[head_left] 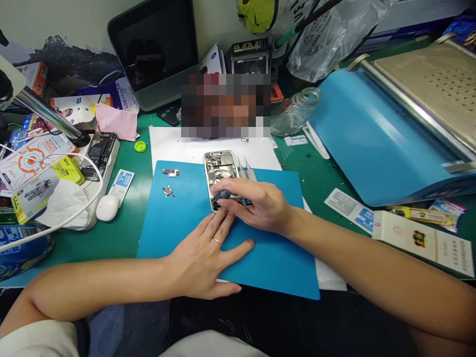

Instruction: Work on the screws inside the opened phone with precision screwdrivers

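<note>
An opened phone [224, 163] lies on a blue mat [156, 218], its inner parts showing. My right hand [260, 204] is closed on a screwdriver [224, 195] over the phone's lower end; its tip is hidden. Spread flat on the mat, my left hand [204, 253] has its fingertips at the phone's bottom edge. To the right of the phone lie two more slim screwdrivers [249, 171], partly covered by my right hand. Small metal phone parts rest on the mat's left side: a flat plate [171, 172] and a bracket-like piece [168, 191].
At the back stands a dark screen [156, 49], near a glass jar [297, 111]. A white cable [89, 198] loops over boxes and another opened phone [99, 153] at left. A blue sheet under a metal-framed device [353, 134] and a white box [420, 243] lie right.
</note>
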{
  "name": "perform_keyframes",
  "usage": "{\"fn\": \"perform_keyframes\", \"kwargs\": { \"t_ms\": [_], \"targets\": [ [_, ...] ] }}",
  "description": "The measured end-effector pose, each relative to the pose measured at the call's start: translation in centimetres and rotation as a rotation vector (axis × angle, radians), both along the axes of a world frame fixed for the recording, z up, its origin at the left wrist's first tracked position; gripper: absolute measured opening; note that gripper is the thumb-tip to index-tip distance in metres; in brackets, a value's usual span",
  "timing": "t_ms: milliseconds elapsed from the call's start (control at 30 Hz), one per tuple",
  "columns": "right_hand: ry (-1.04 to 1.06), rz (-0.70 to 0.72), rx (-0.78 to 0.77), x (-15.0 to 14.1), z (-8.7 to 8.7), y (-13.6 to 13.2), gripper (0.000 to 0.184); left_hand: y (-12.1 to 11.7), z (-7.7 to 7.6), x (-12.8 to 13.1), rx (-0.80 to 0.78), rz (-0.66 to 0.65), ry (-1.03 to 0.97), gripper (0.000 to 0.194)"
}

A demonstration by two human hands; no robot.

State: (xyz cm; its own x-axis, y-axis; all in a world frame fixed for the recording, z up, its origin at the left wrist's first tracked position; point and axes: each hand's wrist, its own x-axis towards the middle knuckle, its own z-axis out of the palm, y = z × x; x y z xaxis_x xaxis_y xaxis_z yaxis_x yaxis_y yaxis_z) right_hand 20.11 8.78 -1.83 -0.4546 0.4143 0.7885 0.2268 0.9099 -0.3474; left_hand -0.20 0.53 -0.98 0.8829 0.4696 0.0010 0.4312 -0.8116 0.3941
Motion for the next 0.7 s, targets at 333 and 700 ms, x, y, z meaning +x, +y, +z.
{"fn": "perform_keyframes", "kwargs": {
  "t_ms": [333,700],
  "targets": [
    [-0.014,0.014,-0.039,0.1,-0.1,-0.1,0.068,0.0,0.1,0.0,0.002,0.0,0.011,0.084],
    [-0.063,-0.149,0.085,-0.1,1.6,-0.4,0.061,0.2,0.3,0.1,0.011,-0.002,0.011,0.081]
  ]
}}
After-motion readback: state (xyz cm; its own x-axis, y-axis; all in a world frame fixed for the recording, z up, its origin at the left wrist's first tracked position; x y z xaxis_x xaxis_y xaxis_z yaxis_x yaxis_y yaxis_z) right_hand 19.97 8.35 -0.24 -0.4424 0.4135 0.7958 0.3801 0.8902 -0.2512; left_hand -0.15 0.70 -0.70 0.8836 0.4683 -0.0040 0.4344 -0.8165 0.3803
